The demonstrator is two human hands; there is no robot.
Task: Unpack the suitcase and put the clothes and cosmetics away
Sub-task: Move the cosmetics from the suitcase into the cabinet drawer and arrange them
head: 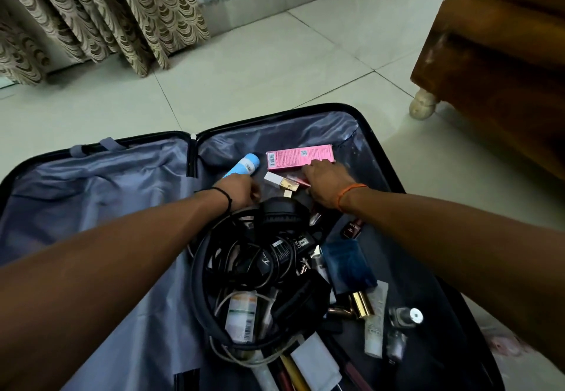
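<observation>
Right hand (325, 181): reaches into the far end of the open suitcase (363, 121), its fingers (307, 170) curled down over the near edge of a pink carton (301, 156) and a small reddish item beneath. Whether they have closed on either cannot be told; the fingertips are hidden under the hand.

Left hand (241, 190): grips the lower end of a light-blue bottle (243, 166), fingers curled round it, though they are largely hidden behind the hand itself. The bottle lies tilted, its rounded end toward the hinge.

Between the two hands lies a white-and-gold cosmetic box (281, 181), untouched.

Contents nearer the person, all in the right half of the case: black headphones (282, 210) tangled with cables, a blue glass perfume bottle (348, 263), gold lipstick tubes (362, 302), a white tube (376, 317) and a sunscreen-type tube (243, 314). The left half shows only grey lining (101, 195). No clothes are visible in the case.

Handling assessment: the carton is judged light and crushable; take it across its long edges. The plastic bottle looks smooth and may slip; hold it round the middle. The perfume glass is judged heavy and breakable; lift it singly, clear of the cables.

Surroundings: tiled floor (275, 63), patterned curtain (101, 8), wooden furniture (501, 63).
</observation>
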